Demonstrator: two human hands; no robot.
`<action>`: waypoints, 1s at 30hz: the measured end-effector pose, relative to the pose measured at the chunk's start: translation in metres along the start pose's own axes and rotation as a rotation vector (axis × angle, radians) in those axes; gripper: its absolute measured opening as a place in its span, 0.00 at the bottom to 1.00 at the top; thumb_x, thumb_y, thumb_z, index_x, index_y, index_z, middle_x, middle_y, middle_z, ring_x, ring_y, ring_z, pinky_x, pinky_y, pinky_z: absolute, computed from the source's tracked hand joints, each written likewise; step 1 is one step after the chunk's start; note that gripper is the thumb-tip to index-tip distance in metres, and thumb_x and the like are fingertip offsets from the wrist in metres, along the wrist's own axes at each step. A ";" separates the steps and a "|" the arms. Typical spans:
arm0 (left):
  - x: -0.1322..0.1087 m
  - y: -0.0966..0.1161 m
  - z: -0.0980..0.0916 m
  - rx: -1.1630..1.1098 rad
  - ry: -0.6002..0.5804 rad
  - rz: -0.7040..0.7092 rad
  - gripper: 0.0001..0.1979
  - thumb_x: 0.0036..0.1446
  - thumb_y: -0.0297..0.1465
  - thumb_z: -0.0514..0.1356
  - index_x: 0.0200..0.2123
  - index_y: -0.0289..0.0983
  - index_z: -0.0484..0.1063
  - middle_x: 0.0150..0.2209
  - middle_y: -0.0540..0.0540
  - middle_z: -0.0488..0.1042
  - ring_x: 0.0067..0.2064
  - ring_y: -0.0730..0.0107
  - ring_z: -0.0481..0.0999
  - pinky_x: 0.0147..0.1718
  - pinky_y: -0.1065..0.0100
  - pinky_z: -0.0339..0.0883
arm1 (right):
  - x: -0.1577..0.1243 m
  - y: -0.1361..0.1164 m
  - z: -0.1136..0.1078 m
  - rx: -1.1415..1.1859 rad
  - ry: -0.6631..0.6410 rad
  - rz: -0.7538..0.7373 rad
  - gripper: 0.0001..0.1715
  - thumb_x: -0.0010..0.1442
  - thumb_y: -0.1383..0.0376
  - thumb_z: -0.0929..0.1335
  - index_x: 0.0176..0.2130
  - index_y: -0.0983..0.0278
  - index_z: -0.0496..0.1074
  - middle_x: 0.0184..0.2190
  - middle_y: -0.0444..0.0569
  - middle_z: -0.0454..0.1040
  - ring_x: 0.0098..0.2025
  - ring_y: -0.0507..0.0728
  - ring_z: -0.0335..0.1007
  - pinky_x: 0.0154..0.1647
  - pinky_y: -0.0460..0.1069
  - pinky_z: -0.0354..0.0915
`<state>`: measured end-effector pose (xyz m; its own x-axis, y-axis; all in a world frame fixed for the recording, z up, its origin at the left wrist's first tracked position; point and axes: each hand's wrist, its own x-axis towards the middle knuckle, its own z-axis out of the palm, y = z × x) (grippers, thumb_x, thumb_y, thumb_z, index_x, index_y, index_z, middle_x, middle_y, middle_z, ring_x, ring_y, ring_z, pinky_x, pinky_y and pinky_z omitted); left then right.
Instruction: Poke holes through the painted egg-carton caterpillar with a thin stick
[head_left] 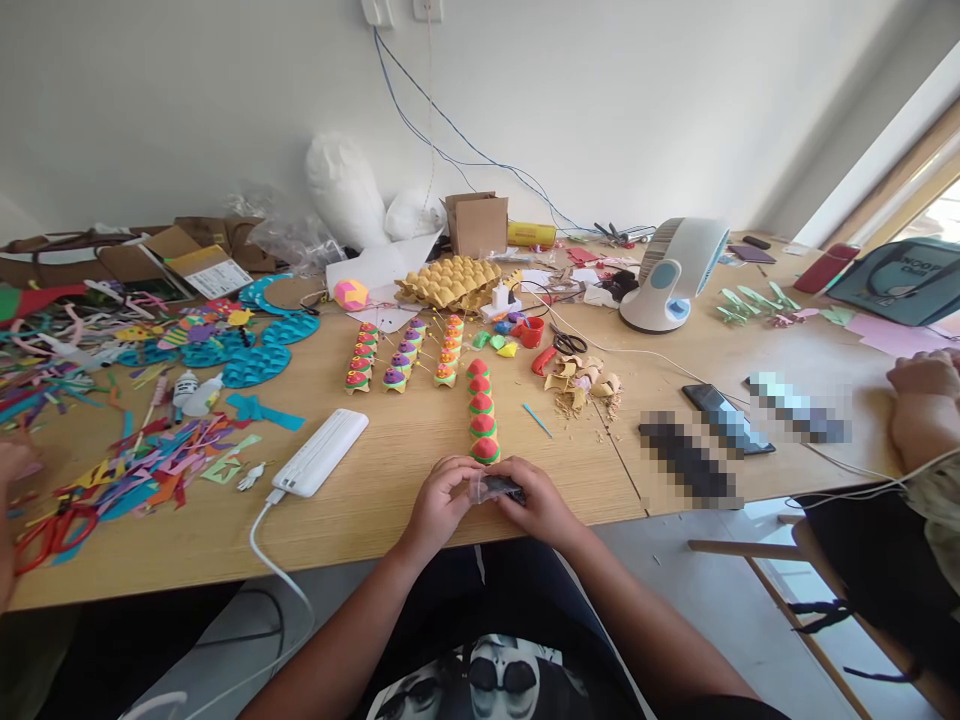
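Note:
Close to the table's front edge, my left hand (441, 502) and my right hand (541, 503) both have their fingers closed on a small clear plastic bag (489, 487). Something dark shows inside the bag, too small to name. Just beyond my fingertips stands an egg-carton strip (481, 405) with red domes ringed in green and yellow. Behind it to the left are three decorated caterpillar strips, one red (362, 357), one purple (405, 355) and one orange (449, 350), with thin feelers.
A white power bank (321, 452) with a cable lies left of my hands, near paper scraps (161, 440) and red scissors (56, 535). Torn carton pieces (581, 383), a blue stick (538, 420), a fan (670, 275) and phones lie rightward. Other people's arms (924, 400) show at both sides.

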<state>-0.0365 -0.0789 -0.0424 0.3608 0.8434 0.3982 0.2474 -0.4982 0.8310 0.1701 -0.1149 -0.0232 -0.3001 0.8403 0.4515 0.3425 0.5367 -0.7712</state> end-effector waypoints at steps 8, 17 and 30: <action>-0.002 0.001 0.000 -0.008 0.052 0.026 0.10 0.65 0.39 0.63 0.33 0.40 0.77 0.44 0.43 0.80 0.51 0.60 0.77 0.54 0.58 0.69 | 0.003 -0.005 0.000 -0.012 -0.026 -0.002 0.22 0.61 0.73 0.69 0.54 0.60 0.72 0.46 0.51 0.78 0.47 0.58 0.75 0.48 0.52 0.69; -0.001 0.001 0.001 -0.029 0.070 0.000 0.09 0.65 0.37 0.62 0.37 0.41 0.82 0.44 0.42 0.79 0.50 0.60 0.78 0.53 0.58 0.71 | 0.002 -0.004 0.001 -0.046 -0.003 0.027 0.23 0.58 0.74 0.68 0.53 0.59 0.72 0.45 0.51 0.78 0.45 0.58 0.74 0.46 0.52 0.69; -0.004 -0.001 -0.001 -0.285 0.315 -0.263 0.14 0.68 0.42 0.59 0.42 0.38 0.77 0.45 0.43 0.79 0.49 0.64 0.77 0.51 0.64 0.70 | 0.000 0.002 0.003 -0.055 0.076 0.113 0.20 0.59 0.73 0.67 0.50 0.60 0.69 0.44 0.50 0.77 0.45 0.57 0.75 0.46 0.52 0.69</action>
<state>-0.0389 -0.0813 -0.0445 0.0194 0.9747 0.2226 0.0219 -0.2230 0.9746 0.1679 -0.1142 -0.0266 -0.1893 0.8980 0.3973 0.4189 0.4398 -0.7944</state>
